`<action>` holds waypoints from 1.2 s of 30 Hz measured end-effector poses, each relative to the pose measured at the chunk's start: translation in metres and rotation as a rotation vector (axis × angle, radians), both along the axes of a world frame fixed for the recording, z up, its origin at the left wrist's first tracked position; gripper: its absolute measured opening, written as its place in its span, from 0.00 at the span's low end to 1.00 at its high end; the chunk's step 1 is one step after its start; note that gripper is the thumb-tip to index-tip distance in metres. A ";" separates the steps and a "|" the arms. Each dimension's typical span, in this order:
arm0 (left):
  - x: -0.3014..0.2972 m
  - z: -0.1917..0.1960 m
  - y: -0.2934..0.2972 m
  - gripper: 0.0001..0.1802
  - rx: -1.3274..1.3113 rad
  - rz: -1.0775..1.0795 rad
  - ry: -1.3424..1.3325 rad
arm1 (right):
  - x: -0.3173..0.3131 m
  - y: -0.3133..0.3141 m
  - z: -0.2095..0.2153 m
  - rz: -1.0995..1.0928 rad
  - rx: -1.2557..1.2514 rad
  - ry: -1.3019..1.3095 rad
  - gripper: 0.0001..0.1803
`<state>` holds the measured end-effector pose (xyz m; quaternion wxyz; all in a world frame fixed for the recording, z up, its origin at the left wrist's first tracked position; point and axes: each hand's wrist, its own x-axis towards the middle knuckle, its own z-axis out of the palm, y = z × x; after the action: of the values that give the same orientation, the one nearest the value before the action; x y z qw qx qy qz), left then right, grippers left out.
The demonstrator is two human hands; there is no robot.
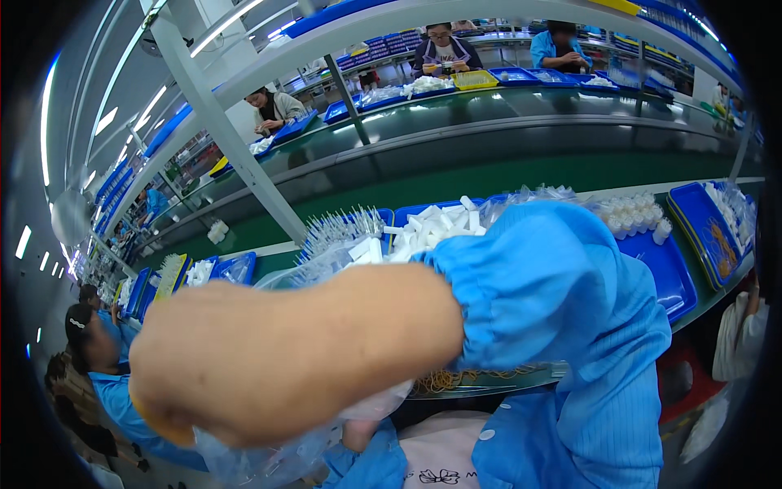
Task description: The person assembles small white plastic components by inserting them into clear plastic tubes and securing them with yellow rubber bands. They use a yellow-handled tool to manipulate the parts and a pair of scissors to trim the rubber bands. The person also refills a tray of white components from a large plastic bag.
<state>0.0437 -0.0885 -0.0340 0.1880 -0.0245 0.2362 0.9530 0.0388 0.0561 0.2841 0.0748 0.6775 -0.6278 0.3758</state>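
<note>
My right arm in a blue elasticated sleeve [529, 277] reaches across the view from right to left, very near the camera. Its bare forearm leads to my right hand [183, 367], blurred at the left, with the fingers bent down and mostly hidden. Just under this hand hangs a clear plastic bag [269, 460]; whether the fingers grip it I cannot make out. Below the forearm, a small patch of my left hand [358, 433] shows against the bag, its fingers hidden. Behind the arm lies a heap of white plastic tube-like pieces [436, 222] in a blue tray.
Thin metal-tipped parts [342, 231] stand bunched left of the white heap. To the right are clear round caps [631, 213], a blue tray [664, 281] and trays with orange bands [717, 244]. A slanted grey post [236, 122] rises ahead. Co-workers [446, 53] sit across the green conveyor [489, 167].
</note>
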 end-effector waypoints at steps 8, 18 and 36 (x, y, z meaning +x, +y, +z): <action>-0.006 -0.005 -0.009 0.25 -0.027 0.028 0.024 | -0.034 0.035 -0.008 -0.086 -0.106 -0.162 0.09; -0.023 0.000 -0.027 0.25 -0.105 0.105 0.112 | -0.039 0.064 0.000 -0.211 -0.204 -0.248 0.10; -0.066 0.050 0.020 0.27 -0.306 0.074 0.449 | -0.040 0.134 0.002 -0.335 -0.469 -0.129 0.09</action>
<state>-0.0227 -0.0686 0.0162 0.0901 0.1509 0.4121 0.8940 -0.0007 0.1906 0.2860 0.2501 0.5033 -0.6305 0.5354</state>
